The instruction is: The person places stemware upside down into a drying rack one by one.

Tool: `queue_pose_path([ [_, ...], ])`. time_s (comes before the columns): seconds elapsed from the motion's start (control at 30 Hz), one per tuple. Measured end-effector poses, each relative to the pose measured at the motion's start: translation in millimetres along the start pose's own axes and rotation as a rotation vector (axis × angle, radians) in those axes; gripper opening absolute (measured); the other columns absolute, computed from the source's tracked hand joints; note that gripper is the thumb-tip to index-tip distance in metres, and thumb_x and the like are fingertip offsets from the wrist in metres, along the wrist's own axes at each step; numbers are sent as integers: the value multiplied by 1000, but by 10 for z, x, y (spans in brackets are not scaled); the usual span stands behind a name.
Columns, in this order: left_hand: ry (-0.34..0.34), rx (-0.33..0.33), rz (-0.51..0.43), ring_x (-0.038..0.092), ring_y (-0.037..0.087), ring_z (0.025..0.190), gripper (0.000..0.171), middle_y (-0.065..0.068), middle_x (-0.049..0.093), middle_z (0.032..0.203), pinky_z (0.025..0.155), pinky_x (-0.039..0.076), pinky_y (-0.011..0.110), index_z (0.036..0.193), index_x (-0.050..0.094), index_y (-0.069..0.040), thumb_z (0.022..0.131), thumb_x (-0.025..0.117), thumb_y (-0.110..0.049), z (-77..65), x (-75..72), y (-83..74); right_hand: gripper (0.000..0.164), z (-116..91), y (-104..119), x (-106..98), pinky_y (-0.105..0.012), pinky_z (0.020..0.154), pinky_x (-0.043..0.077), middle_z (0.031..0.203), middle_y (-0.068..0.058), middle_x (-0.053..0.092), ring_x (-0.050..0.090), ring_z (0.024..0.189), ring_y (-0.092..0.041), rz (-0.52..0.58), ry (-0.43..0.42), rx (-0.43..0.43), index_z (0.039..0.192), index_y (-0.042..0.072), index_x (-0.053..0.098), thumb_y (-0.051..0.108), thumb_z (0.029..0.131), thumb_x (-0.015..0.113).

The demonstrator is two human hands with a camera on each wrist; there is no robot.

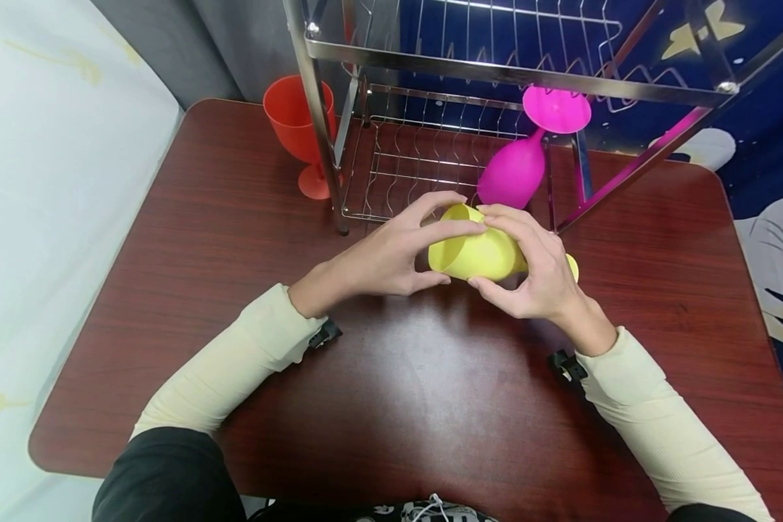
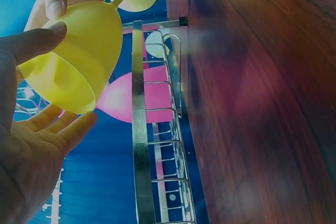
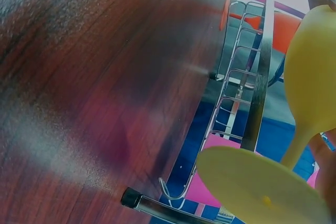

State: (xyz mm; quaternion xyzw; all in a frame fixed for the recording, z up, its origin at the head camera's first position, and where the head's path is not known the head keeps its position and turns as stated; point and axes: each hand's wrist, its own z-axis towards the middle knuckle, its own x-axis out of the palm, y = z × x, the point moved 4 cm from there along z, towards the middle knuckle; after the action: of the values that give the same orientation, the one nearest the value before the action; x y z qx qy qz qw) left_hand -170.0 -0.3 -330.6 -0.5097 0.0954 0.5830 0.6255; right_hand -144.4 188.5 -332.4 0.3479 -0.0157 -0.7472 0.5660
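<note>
Both hands hold a yellow goblet (image 1: 492, 254) on its side above the table, in front of the metal rack. Its mouth faces left and its round foot (image 3: 252, 182) points right. My left hand (image 1: 398, 250) grips the rim end, its thumb on one side of the bowl and fingers at the rim in the left wrist view. Around the bowl near the stem curls my right hand (image 1: 541, 264). Behind it a magenta goblet (image 1: 512, 174) stands mouth down and tilted in the rack's lower tier, foot upward.
A two-tier metal dish rack (image 1: 515, 72) with wire slots stands at the table's back. Left of it, a red goblet (image 1: 293, 119) is upright beside a rack leg. The dark wood table (image 1: 417, 406) spreads below, with patterned curtains behind.
</note>
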Motion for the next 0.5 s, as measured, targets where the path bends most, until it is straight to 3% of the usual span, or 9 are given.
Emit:
queue_pose_path([
  [0.5,-52,-5,-44,36,22,135,64,15,40,142,106,42,33,134,57,-14,76,83,-22,-4,-14,25,68,13,-23,-38,-23,103,42,127,-21,60,58,117,-32,-75,111,24,124,-4,59,46,79,68],
])
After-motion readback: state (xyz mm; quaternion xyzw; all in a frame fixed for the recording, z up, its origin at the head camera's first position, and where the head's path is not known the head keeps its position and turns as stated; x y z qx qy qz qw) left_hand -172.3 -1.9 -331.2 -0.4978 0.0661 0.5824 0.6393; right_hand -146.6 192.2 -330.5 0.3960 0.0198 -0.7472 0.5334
